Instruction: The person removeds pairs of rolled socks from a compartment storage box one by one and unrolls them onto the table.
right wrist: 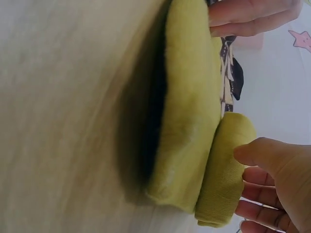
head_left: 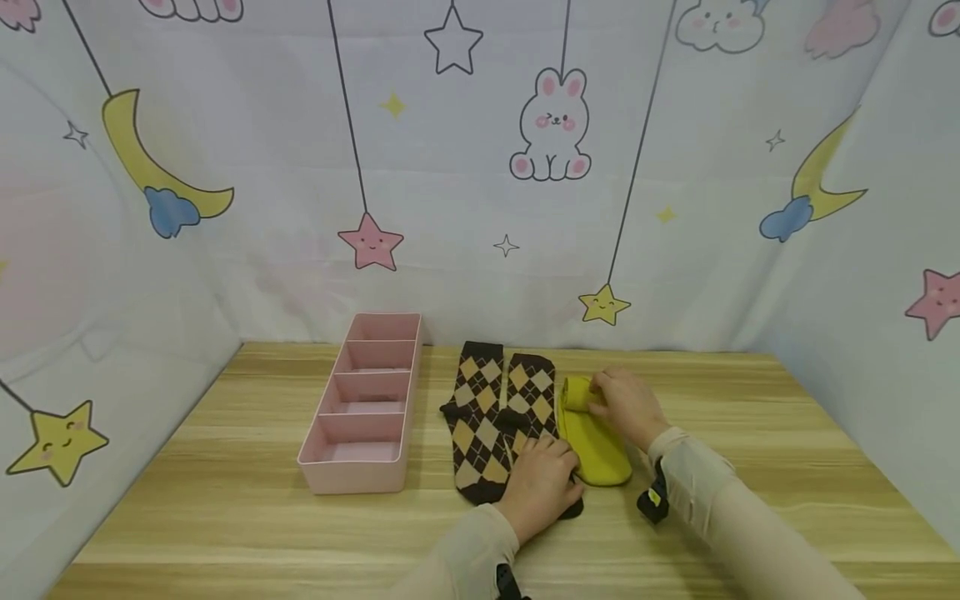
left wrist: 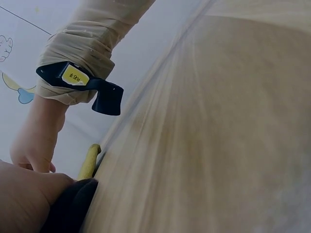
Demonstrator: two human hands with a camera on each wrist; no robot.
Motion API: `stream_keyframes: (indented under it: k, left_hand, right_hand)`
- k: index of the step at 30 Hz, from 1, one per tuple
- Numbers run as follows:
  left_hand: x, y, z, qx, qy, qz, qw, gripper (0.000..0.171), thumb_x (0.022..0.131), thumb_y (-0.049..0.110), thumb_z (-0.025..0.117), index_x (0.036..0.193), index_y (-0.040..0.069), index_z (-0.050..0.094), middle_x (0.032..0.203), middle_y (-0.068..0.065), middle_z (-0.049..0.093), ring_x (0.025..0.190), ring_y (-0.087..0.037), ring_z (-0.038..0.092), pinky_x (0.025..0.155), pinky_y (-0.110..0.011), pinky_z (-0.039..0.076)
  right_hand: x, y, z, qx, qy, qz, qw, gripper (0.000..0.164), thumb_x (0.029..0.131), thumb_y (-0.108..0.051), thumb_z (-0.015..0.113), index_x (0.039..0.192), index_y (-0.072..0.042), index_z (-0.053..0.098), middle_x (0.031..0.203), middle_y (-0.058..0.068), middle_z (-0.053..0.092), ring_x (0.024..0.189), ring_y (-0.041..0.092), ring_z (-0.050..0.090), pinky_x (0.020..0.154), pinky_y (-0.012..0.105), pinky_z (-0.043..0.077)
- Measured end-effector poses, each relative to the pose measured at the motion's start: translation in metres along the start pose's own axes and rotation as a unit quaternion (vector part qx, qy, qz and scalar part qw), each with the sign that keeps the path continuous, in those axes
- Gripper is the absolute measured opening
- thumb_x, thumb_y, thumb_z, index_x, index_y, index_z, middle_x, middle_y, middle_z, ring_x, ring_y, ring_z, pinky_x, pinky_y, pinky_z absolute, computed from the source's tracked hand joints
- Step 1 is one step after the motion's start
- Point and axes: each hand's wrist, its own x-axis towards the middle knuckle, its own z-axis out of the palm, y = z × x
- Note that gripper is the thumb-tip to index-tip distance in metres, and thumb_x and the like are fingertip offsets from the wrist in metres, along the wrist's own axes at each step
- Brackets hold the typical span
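Observation:
A yellow sock (head_left: 596, 450) lies at the right of the socks, its far end rolled into a thick roll (right wrist: 226, 170). My right hand (head_left: 630, 407) pinches this roll with thumb and fingers. My left hand (head_left: 538, 483) rests over the foot of the right argyle sock (head_left: 531, 387), hiding part of it. In the right wrist view, left fingertips (right wrist: 214, 32) touch the yellow sock's near part. Another argyle sock (head_left: 477, 417), dark brown with tan and cream diamonds, lies flat to the left. The left wrist view catches a dark toe (left wrist: 73, 206) beside the left hand.
Left of the socks stands a pink box (head_left: 356, 478) with several compartments in a row. All lie on a wood-grain table (head_left: 225, 517). Behind and at both sides hangs a white cloth (head_left: 465, 192) printed with stars, moons and a rabbit.

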Motion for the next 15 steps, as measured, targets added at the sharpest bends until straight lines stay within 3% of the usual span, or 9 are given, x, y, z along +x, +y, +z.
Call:
stream_keyframes:
  k: [15]
  left_hand:
    - [0.000, 0.000, -0.002, 0.002, 0.002, 0.001, 1.0000, 0.016, 0.084, 0.037, 0.071, 0.086, 0.022, 0.070, 0.091, 0.010, 0.063, 0.087, -0.010, 0.054, 0.079, -0.026, 0.043]
  right_hand:
    - [0.011, 0.005, 0.014, -0.025, -0.037, -0.016, 0.999, 0.028, 0.082, -0.016, 0.075, 0.103, -0.001, 0.064, 0.095, 0.011, 0.064, 0.087, 0.026, 0.059, 0.079, 0.042, 0.050]
